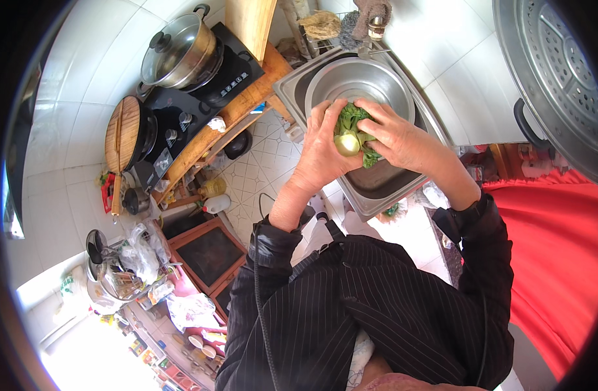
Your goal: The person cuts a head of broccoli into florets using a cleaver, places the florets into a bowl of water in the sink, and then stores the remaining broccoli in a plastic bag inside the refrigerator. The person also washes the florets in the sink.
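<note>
Both my hands hold a leafy green vegetable [347, 144] with a pale, rounded stem end turned toward me. My left hand [318, 151] is wrapped round its left side. From the right, the fingers of my right hand [403, 141] press into the dark green leaves. Just beyond my hands a round steel basin [395, 83] stands in the metal sink [376, 201]; the vegetable is over their near part. My fingers hide some of the leaves.
To the left, a lidded steel pot [181, 55] sits on a black cooktop [237, 75]. Near it are a round wooden lid [121, 133] and a small dark pot [137, 201]. A large perforated steamer pan [553, 72] is at upper right, above red cloth [540, 241].
</note>
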Available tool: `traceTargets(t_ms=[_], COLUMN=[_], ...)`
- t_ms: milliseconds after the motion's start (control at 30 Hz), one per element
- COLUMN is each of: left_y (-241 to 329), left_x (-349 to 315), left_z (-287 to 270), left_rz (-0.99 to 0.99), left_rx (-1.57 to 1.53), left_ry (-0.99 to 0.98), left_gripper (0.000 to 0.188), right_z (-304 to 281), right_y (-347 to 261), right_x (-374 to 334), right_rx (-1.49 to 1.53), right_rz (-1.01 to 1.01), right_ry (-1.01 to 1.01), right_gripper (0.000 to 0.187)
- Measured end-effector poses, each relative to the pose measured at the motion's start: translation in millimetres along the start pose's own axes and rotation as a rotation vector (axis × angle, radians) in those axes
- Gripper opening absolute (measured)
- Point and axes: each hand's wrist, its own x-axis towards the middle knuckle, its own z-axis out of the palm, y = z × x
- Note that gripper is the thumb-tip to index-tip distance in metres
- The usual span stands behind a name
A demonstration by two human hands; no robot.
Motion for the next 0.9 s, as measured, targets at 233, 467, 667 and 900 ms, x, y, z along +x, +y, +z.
traceTargets(t_ms=[233,467,667,900], left_y=[2,10,14,15], left_x=[-4,-5,-6,-9], left_z=[9,15,17,18], left_rz=[-0.01,-0.044,-0.057,-0.067], left_rx=[0.202,0.26,0.286,0.303], left_ry=[0.039,0.112,0.15,0.176], left_gripper=[0.096,0.098,0.099,0.097], right_z=[6,10,10,17], right_y=[-4,-11,-17,-16], right_x=[4,10,9,4], right_rx=[-0.103,-0.347,-0.485,-0.519], right_rz=[0.036,0.029,-0.026,-0.047], right_ry=[0.002,0.033,0.12,0.157], right_gripper=[0.032,0.035,0.03,0.026])
